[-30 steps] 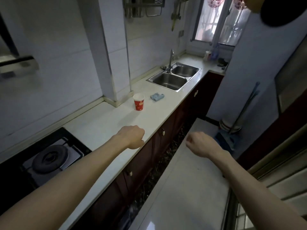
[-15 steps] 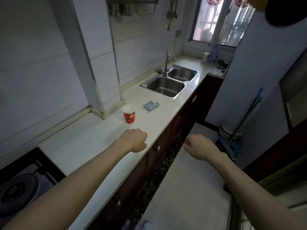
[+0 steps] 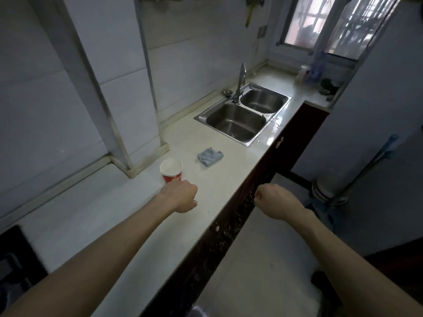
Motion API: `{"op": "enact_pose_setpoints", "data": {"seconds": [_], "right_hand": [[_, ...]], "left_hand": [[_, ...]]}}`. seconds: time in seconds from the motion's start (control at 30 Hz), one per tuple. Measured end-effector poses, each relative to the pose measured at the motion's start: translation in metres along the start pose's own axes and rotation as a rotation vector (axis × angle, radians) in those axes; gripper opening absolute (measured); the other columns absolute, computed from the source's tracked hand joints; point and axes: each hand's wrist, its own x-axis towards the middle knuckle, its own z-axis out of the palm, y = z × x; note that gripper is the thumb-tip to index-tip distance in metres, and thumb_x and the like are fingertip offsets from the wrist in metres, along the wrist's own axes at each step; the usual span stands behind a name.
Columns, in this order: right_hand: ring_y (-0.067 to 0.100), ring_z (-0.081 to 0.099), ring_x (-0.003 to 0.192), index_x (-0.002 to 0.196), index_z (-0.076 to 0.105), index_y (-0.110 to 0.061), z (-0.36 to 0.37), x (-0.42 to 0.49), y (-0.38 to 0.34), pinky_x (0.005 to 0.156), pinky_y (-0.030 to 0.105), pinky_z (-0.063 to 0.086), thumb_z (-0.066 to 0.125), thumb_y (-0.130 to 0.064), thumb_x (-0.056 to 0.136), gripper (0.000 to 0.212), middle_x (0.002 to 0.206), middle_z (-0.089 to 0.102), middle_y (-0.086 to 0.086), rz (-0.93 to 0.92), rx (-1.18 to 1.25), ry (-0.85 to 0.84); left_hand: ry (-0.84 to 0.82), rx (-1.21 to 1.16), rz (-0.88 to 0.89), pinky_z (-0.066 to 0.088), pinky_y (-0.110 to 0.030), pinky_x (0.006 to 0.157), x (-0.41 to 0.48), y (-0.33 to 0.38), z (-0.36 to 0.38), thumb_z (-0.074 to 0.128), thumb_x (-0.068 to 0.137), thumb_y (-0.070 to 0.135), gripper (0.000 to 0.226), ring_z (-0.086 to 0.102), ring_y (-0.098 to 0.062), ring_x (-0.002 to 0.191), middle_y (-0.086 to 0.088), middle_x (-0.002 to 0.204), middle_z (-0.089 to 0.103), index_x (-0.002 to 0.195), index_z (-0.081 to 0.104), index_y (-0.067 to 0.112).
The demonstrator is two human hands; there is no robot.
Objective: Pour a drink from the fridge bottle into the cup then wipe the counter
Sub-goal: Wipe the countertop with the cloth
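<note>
Single view, head-worn, wide-angle. Faces forward and down, along the counter (image 3: 217, 179) lengthwise. Near end of counter close below the lens; sink (image 3: 235, 124) mid-distance; window (image 3: 304, 21) at far end. Lower right: floor (image 3: 263, 259).

The counter (image 3: 217, 179) is a pale, stone-like slab, smooth and lightly glossy, with a wet gleam beside the sink (image 3: 235, 121). The sink is brushed stainless steel, satin inside its two bowls and brighter on the rim. The tap (image 3: 241, 81) is polished metal. The cup (image 3: 171, 171) looks like paper, matt white inside and printed red outside. The cloth (image 3: 210, 156) is a soft blue fabric, crumpled and matt. The wall (image 3: 45, 99) is white tile, smooth with a faint sheen. The cabinet doors (image 3: 299, 133) are dark red-brown, wood-like and glossy. The floor (image 3: 263, 259) is pale smooth tile with a dull shine. The hob (image 3: 13, 259) is black and glossy.
</note>
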Motion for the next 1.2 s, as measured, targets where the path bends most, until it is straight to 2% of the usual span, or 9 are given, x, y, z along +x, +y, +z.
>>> {"op": "enact_pose_setpoints", "data": {"seconds": [0.17,0.3,0.53,0.63,0.7,0.77,0.93,1.03,1.2], "right_hand": [[0.029,0.06,0.072,0.085,0.062,0.002,0.001,0.064,0.009,0.061,0.039,0.048,0.044,-0.022,0.093,0.031,0.082,0.063,0.012,-0.099,-0.017,-0.056],[0.028,0.062,0.088,0.095,0.065,-0.002,-0.007,0.119,0.014,0.076,0.041,0.053,0.045,-0.024,0.092,0.03,0.095,0.065,0.009,-0.231,-0.042,-0.068],[0.022,0.047,0.061,0.063,0.044,-0.008,-0.022,0.188,0.011,0.051,0.03,0.03,0.046,-0.016,0.089,0.027,0.064,0.046,0.002,-0.425,-0.033,-0.101],[0.016,0.045,0.054,0.058,0.043,-0.012,-0.018,0.207,-0.002,0.049,0.025,0.033,0.049,-0.014,0.089,0.031,0.058,0.046,0.0,-0.498,-0.038,-0.158],[0.02,0.058,0.069,0.073,0.059,-0.007,-0.011,0.214,-0.014,0.065,0.032,0.05,0.049,-0.017,0.089,0.022,0.073,0.06,0.003,-0.561,-0.048,-0.201],[0.022,0.062,0.087,0.095,0.066,-0.006,-0.005,0.22,-0.03,0.082,0.036,0.051,0.049,-0.022,0.091,0.024,0.094,0.067,0.005,-0.615,-0.066,-0.205],[0.02,0.058,0.105,0.119,0.057,-0.011,-0.007,0.232,-0.07,0.063,0.025,0.046,0.048,-0.029,0.095,0.031,0.121,0.061,0.0,-0.68,-0.164,-0.147],[0.025,0.059,0.108,0.13,0.049,-0.011,0.007,0.243,-0.095,0.087,0.037,0.051,0.052,-0.03,0.092,0.043,0.131,0.055,0.008,-0.676,-0.083,-0.206],[0.03,0.051,0.12,0.146,0.029,-0.008,0.033,0.254,-0.133,0.092,0.04,0.05,0.064,-0.03,0.087,0.072,0.14,0.041,0.013,-0.633,-0.015,-0.229]], "left_hand": [[-0.044,-0.064,-0.088,0.05,-0.034,0.075,0.038,-0.016,0.003,0.048,0.097,0.031,0.029,0.062,-0.025,0.093,-0.01,0.11,0.065,0.111,0.061,0.01],[-0.033,-0.12,-0.211,0.049,-0.034,0.073,0.063,-0.02,0.001,0.049,0.096,0.029,0.027,0.061,-0.026,0.088,-0.01,0.109,0.063,0.11,0.061,0.01],[-0.056,-0.284,-0.417,0.053,-0.038,0.077,0.083,-0.009,-0.004,0.049,0.092,0.026,0.021,0.063,-0.03,0.093,-0.011,0.108,0.064,0.106,0.055,0.011],[-0.08,-0.346,-0.482,0.052,-0.039,0.078,0.079,-0.005,0.001,0.05,0.093,0.025,0.026,0.063,-0.029,0.095,-0.01,0.11,0.064,0.115,0.055,0.013],[-0.102,-0.374,-0.532,0.052,-0.037,0.078,0.074,-0.008,0.007,0.051,0.093,0.027,0.026,0.063,-0.027,0.094,-0.01,0.108,0.066,0.108,0.063,0.01],[-0.113,-0.406,-0.586,0.05,-0.035,0.076,0.07,-0.016,0.012,0.051,0.093,0.029,0.025,0.064,-0.027,0.094,-0.01,0.106,0.067,0.104,0.065,0.011],[-0.084,-0.469,-0.67,0.046,-0.033,0.071,0.064,-0.044,0.02,0.05,0.094,0.032,0.022,0.058,-0.024,0.085,-0.009,0.105,0.065,0.104,0.06,0.014],[-0.04,-0.555,-0.698,0.05,-0.036,0.08,0.063,-0.065,0.031,0.049,0.095,0.034,0.03,0.06,-0.025,0.096,-0.009,0.112,0.063,0.116,0.057,0.013],[0.047,-0.776,-0.714,0.047,-0.039,0.098,0.079,-0.091,0.053,0.054,0.092,0.03,0.049,0.055,-0.028,0.12,-0.013,0.135,0.055,0.135,0.047,0.008]]}}
